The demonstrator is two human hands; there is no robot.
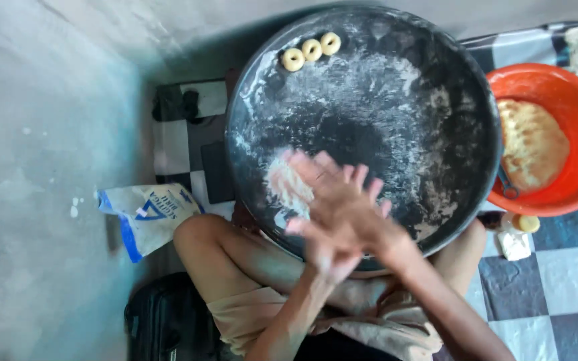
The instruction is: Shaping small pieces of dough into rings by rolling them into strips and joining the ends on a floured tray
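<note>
**A:** In the head view, where are your hands?

**B:** Your left hand (329,251) and right hand (342,194) are pressed together, palm against palm, fingers spread and blurred, over the near edge of the big dark round tray (449,87). You cannot tell whether any dough is caught between them. Just beside your fingertips, on the tray's floured surface, lies a small pale heap of flour (287,187).

**A:** And the shaped pieces?

**B:** Three small dough rings (312,50) sit in a row at the far rim of the tray, touching one another, well apart from your hands.

**A:** What is around you?

**B:** To your right, an orange bowl (570,93) touches the tray's edge and holds a lump of yellowish dough (533,144). To your left, a white and blue flour bag (148,214) lies on the floor near your knee. The tray rests over your lap, above a checkered floor cloth (556,281).
</note>
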